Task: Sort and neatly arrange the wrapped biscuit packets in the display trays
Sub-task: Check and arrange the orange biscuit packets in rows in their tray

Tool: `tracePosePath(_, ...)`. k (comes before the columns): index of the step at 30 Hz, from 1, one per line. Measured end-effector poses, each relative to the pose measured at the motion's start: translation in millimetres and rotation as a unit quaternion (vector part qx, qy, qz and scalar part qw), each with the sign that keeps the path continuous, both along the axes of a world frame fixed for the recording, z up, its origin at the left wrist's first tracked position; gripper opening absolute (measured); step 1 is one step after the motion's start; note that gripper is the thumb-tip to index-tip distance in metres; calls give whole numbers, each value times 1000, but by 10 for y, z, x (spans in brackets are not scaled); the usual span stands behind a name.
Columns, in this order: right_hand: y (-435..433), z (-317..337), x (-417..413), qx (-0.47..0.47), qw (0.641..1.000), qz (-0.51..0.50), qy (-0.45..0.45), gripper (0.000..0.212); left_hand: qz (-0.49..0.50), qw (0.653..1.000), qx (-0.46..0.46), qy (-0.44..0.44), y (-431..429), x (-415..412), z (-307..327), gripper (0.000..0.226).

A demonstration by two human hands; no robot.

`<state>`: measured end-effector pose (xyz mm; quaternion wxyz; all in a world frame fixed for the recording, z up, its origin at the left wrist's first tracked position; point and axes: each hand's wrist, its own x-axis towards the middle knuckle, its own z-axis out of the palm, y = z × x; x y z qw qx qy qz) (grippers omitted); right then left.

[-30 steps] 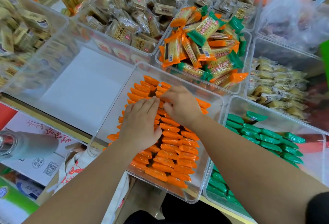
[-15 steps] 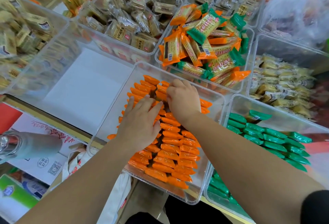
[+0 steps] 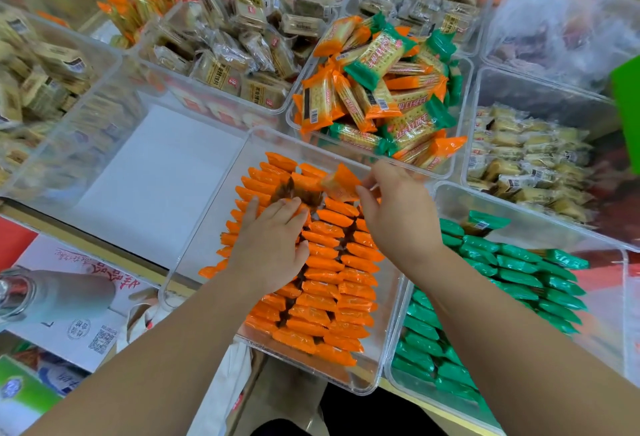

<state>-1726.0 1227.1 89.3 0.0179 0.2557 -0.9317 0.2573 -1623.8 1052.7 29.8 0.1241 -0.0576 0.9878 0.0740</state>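
A clear tray [image 3: 221,228] in front of me holds rows of orange biscuit packets [image 3: 332,283] lying overlapped. My left hand [image 3: 273,245] lies flat on the left rows, fingers straight, pressing them. My right hand [image 3: 398,214] is at the tray's far end and pinches one orange packet [image 3: 341,184], lifted and tilted above the rows. To the right, another clear tray [image 3: 519,231] holds rows of green packets [image 3: 519,273].
Behind stands a tray [image 3: 464,124] heaped with mixed orange and green cracker packets [image 3: 381,96]. Trays of beige and brown packets [image 3: 242,55] fill the back and both sides. An empty clear tray [image 3: 156,172] lies at the left. Below left are a box [image 3: 69,297] and a bottle [image 3: 41,293].
My right hand has risen from the rows and lifted one orange packet at the far end. My left hand slid slightly forward, still flat on the packets.
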Motion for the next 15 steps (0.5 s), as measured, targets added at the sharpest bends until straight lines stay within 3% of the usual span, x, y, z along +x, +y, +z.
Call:
tracePosePath(7, 270, 132, 227, -92, 990, -47, -91, 10, 9, 1000, -10, -10, 52, -68, 104, 58)
tracePosePath(10, 377, 225, 337, -138, 973, -75, -170, 11, 16, 1000, 22, 7, 60, -5, 161, 55)
tracePosePath(13, 492, 332, 462, -213, 931, -93, -281, 11, 54, 989, 111, 78, 117, 180, 325, 47)
tracePosePath(15, 562, 438, 571, -272, 891, -102, -347, 10, 137, 956, 232, 117, 235, 342, 539, 39)
